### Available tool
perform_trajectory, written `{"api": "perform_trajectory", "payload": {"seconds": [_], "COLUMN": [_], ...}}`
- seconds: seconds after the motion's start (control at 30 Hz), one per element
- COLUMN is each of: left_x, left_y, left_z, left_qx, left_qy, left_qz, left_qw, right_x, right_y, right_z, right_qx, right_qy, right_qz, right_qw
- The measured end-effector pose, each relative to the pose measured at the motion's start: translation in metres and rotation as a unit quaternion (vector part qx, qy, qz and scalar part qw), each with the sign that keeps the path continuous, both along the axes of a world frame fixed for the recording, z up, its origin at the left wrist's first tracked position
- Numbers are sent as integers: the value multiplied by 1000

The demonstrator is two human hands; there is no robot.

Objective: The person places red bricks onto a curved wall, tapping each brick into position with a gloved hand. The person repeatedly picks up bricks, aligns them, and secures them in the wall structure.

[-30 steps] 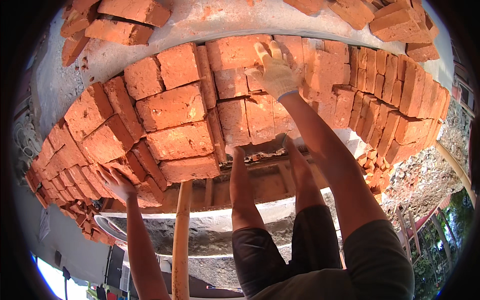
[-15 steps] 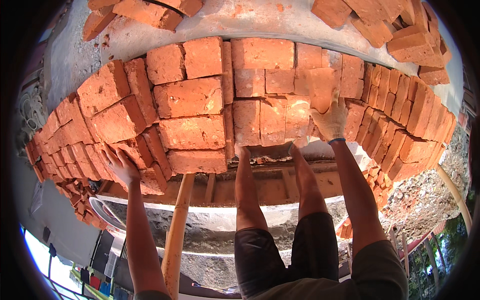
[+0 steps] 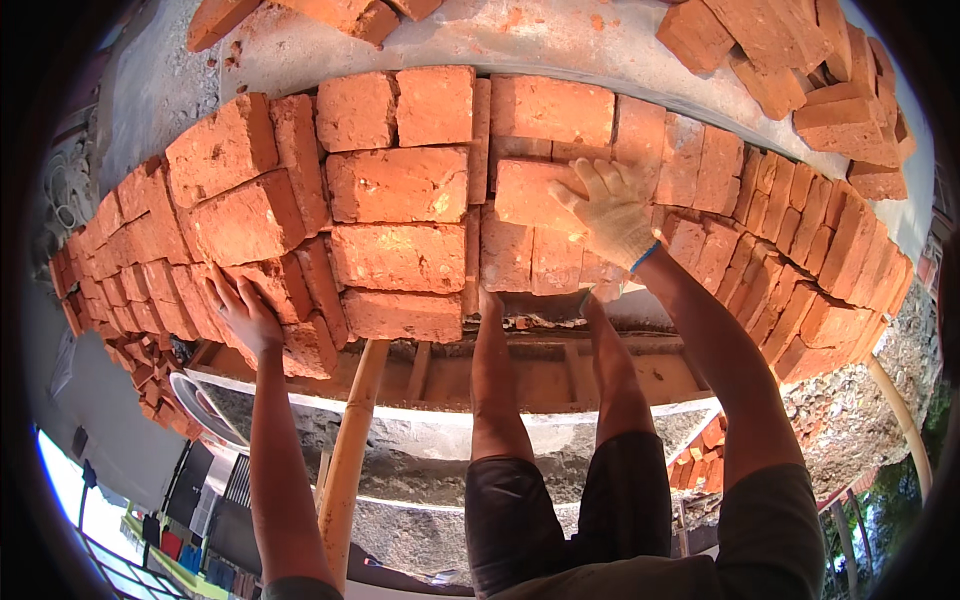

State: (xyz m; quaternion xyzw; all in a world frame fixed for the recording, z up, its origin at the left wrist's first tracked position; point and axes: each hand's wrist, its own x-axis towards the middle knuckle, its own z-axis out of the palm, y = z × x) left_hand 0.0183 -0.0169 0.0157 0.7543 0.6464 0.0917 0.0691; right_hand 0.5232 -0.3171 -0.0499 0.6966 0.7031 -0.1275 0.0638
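Note:
My left hand (image 3: 245, 313), bare, rests with its fingers spread on an orange-red brick (image 3: 265, 280) at the left of a stacked bank of bricks. A pale work glove covers my right hand (image 3: 612, 212). Its fingers are stretched apart over the right end of a brick (image 3: 530, 194) that lies lengthwise on the middle of the stack. Part of that brick is hidden under the glove. Beside it on the left, broad bricks (image 3: 398, 186) form a column. Narrower ones (image 3: 690, 160) fill the right side.
More loose bricks (image 3: 770, 50) are piled at the far right, with others (image 3: 345, 15) at the far left on a grey concrete slab (image 3: 480, 45). A wooden pole (image 3: 352, 460) slants below the stack. A recessed brown frame (image 3: 540, 372) lies beneath the near edge.
My right hand has moved left with a brick, which has turned from upright to lengthwise over the middle of the stack. My left hand stays on its brick. The view has shifted slightly.

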Motion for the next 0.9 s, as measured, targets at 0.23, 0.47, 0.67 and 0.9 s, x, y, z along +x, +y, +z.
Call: {"api": "perform_trajectory", "payload": {"seconds": [0.23,0.47,0.67,0.9], "left_x": [10,18,20,22], "left_y": [-4,-9,-11,-9], "left_z": [6,10,13,10], "left_qx": [-5,-13,-29,-11], "left_qy": [3,5,36,25], "left_qz": [12,34,49,51], "left_qw": [1000,999,998,998], "right_x": [-30,-63,-41,-9], "right_y": [-1,20,168,358], "right_z": [-59,-49,73,71], "right_qx": [66,23,182,168], "right_qy": [21,3,246,277], "right_qz": [-222,-314,-372,-354], "right_qw": [972,949,876,877]}}
